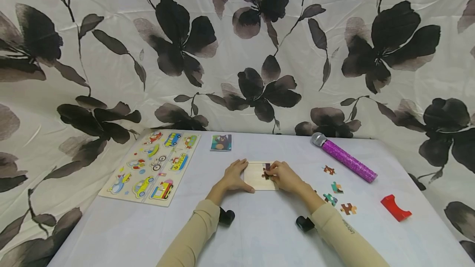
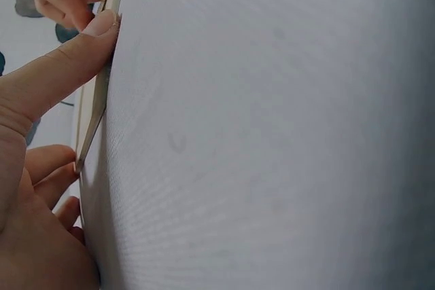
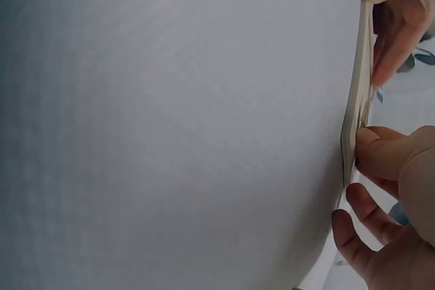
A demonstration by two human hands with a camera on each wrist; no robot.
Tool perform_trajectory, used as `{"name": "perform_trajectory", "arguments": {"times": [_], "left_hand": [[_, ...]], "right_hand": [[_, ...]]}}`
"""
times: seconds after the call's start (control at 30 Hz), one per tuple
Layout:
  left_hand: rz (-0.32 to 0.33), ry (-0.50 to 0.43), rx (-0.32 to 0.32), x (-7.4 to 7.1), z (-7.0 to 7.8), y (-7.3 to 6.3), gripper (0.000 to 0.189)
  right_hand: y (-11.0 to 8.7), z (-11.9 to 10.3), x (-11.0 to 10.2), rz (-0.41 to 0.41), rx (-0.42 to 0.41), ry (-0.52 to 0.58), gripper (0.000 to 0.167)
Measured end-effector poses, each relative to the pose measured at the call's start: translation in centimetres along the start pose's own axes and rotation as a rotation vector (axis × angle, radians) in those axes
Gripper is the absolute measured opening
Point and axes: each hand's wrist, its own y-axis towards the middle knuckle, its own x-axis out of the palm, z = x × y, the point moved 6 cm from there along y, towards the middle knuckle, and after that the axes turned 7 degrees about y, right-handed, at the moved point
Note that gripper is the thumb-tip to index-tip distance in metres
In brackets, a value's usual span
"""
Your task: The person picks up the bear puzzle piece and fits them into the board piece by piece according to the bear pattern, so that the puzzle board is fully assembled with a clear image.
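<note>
A small light wooden puzzle tray (image 1: 254, 178) lies flat on the white table. My left hand (image 1: 233, 176) spans its left side, thumb along the near edge and fingers at the far left corner; the left wrist view shows the thumb (image 2: 75, 59) on the rim. Over the tray's right half, my right hand (image 1: 286, 177) pinches a brown jigsaw piece (image 1: 266, 174), mostly hidden by the fingertips. Another dark piece (image 1: 265, 165) shows at the tray's far edge. In the right wrist view, the right thumb and forefinger (image 3: 384, 154) meet close over the tray (image 3: 355, 106).
Several loose jigsaw pieces (image 1: 348, 208) lie to the right, near a purple glitter microphone (image 1: 349, 158) and a red curved block (image 1: 395, 208). A vehicle puzzle board (image 1: 128, 199) covers the left side. A small picture card (image 1: 221, 143) sits behind the tray. Floral cloth (image 1: 208, 110) hangs behind.
</note>
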Motion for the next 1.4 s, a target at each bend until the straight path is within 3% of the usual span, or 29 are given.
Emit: {"name": "perform_trajectory", "arguments": {"times": [0.23,0.6,0.77,1.0,1.2,1.4], "left_hand": [[-0.003,0.02,0.009,0.1,0.0,0.0,0.099],[0.003,0.013,0.004,-0.1,0.0,-0.2,0.099],[-0.002,0.016,0.004,-0.1,0.1,-0.2,0.099],[-0.004,0.025,0.01,0.0,0.1,0.0,0.099],[0.0,0.016,-0.001,0.0,0.1,0.0,0.099],[-0.006,0.02,0.001,0.0,0.1,0.0,0.099]], "right_hand": [[0.1,-0.3,0.1,-0.043,0.054,-0.037,0.025],[0.4,-0.7,0.4,-0.02,0.066,-0.114,0.023],[0.2,-0.4,0.3,-0.012,0.068,-0.02,0.024],[0.2,0.1,-0.2,0.019,0.009,0.075,0.026],[0.2,1.3,-0.6,0.055,0.166,0.23,0.033],[0.0,2.8,-1.7,0.141,0.225,0.409,0.013]]}}
